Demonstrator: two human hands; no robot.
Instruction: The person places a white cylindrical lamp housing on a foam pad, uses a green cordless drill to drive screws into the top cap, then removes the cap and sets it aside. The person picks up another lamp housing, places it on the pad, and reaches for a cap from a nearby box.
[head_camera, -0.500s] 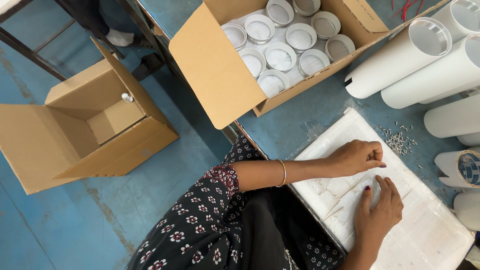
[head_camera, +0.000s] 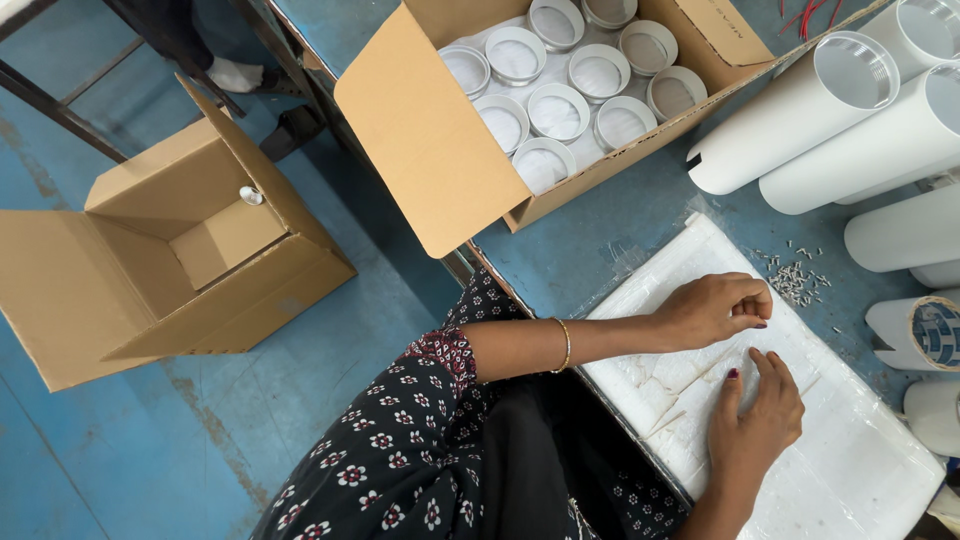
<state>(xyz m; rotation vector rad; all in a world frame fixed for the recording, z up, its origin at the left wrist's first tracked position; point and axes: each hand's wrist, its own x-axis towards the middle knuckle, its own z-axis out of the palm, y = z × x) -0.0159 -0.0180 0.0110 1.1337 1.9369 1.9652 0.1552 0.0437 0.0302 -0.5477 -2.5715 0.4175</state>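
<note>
i'm seeing both hands working on the white foam sheet (head_camera: 860, 470) lying on the blue table (head_camera: 600, 240). the left hand (head_camera: 715, 308) is curling its fingers together, pinching something too small to tell. the right hand (head_camera: 755, 420) is lying flat, fingers spread, pressing the sheet. small screws (head_camera: 795, 277) are lying just beyond the sheet; white tubes (head_camera: 800, 120) are farther out.
</note>
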